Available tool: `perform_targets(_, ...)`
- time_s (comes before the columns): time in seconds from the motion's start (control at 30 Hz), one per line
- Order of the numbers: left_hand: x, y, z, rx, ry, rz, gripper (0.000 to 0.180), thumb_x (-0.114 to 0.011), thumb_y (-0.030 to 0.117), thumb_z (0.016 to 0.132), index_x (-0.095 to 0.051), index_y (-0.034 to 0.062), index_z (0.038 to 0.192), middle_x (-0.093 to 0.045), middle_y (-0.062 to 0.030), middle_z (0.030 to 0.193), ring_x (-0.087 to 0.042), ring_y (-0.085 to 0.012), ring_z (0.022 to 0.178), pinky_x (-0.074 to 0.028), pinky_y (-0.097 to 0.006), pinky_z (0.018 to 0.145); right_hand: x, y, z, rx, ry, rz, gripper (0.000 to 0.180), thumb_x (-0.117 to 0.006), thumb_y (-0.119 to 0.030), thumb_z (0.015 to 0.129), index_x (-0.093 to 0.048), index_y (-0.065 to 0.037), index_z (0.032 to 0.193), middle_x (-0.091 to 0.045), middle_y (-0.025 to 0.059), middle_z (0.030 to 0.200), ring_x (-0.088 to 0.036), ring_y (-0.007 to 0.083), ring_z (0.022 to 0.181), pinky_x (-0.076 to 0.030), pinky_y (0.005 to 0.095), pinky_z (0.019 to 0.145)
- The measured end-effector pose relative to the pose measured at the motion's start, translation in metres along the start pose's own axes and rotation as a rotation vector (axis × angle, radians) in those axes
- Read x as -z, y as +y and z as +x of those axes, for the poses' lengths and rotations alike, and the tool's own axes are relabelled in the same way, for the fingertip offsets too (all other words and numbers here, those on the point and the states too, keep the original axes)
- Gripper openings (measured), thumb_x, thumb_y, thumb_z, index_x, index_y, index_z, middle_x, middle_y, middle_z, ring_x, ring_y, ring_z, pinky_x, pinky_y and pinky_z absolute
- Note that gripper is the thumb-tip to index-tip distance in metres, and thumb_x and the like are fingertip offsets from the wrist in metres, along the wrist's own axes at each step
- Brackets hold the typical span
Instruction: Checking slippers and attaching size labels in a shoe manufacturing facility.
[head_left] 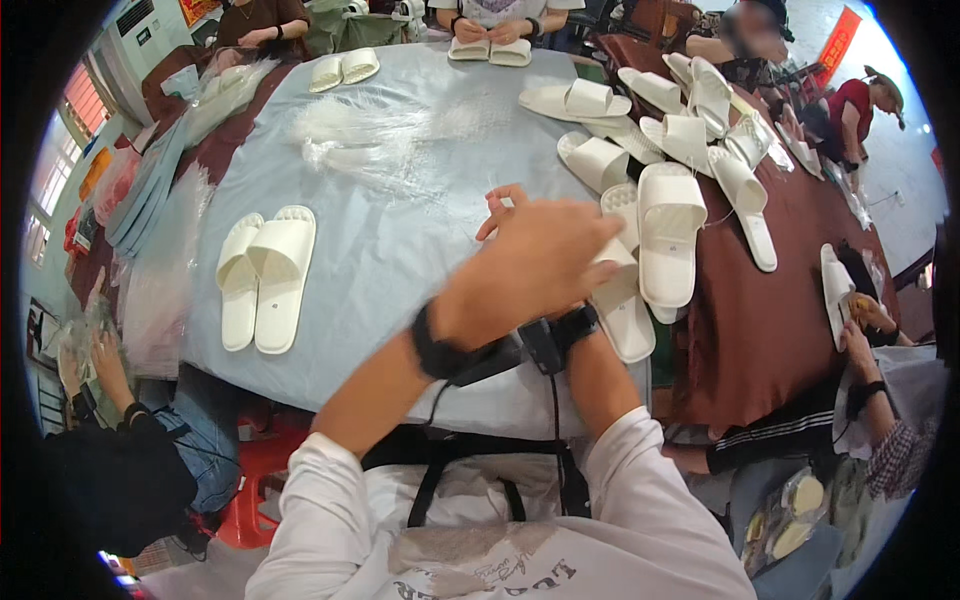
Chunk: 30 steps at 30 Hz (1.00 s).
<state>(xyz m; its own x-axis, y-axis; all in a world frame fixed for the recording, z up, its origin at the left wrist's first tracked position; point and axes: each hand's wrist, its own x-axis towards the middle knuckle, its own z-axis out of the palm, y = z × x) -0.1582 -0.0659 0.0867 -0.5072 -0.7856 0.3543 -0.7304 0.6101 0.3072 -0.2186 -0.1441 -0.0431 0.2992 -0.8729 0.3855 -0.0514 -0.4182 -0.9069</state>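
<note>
My forearms cross over the table's middle. My left hand (535, 255) reaches rightward on top, slightly blurred, fingers stretched toward a white slipper (625, 315) at the pile's near edge. Its fingertips overlap the slippers in view; whether they touch cannot be made out. Under it, my right hand (503, 208) is mostly hidden; only a few spread fingers show, with nothing seen in them. Next to the hands, another white slipper (668, 240) lies sole down on the heap. To the left a pair of white slippers (265, 280) sits side by side, toes pointing away.
More white slippers (690, 140) are heaped at the right across the brown table cover (740, 330). Clear plastic bags (370, 140) lie on the light blue cloth (390, 250), and others (165, 280) hang at the left edge. Co-workers sit around the table, some handling slippers.
</note>
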Motion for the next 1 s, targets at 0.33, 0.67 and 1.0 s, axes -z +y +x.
perform_targets(0.33, -0.156, -0.021, 0.161, -0.057, 0.439, -0.126, 0.067, -0.079, 0.034, 0.080, -0.052, -0.0053, 0.127, -0.057, -0.0270, 0.132, -0.053, -0.0449, 0.124, -0.043, -0.053, 0.106, 0.000, 0.025, 0.016, -0.183, -0.056, -0.022, 0.022, -0.051, -0.024, 0.107, -0.058, -0.004, 0.116, -0.066, 0.0053, 0.064, -0.044, 0.0066, 0.045, -0.034, 0.0270, 0.044)
perform_targets(0.67, -0.067, -0.014, 0.120, -0.035, 0.424, -0.393, 0.047, -0.077, 0.027, 0.086, -0.063, -0.0010, 0.121, -0.069, -0.0218, 0.112, -0.066, -0.0367, 0.105, -0.050, -0.044, 0.095, -0.003, 0.021, 0.016, -0.169, 0.007, -0.110, 0.022, -0.058, -0.026, 0.103, -0.063, -0.007, 0.112, -0.066, 0.0033, 0.061, -0.053, 0.0112, 0.048, -0.038, 0.0315, 0.050)
perform_targets(1.0, 0.032, -0.103, -0.003, 0.011, 0.366, -0.717, 0.047, -0.071, 0.026, 0.089, -0.062, 0.0026, 0.128, -0.069, -0.0086, 0.115, -0.063, -0.0186, 0.107, -0.048, -0.034, 0.098, 0.027, 0.006, -0.009, -0.046, 0.054, -0.210, 0.026, -0.060, -0.024, 0.102, -0.065, -0.006, 0.119, -0.071, 0.0084, 0.092, -0.065, 0.0132, 0.076, -0.051, 0.0279, 0.068)
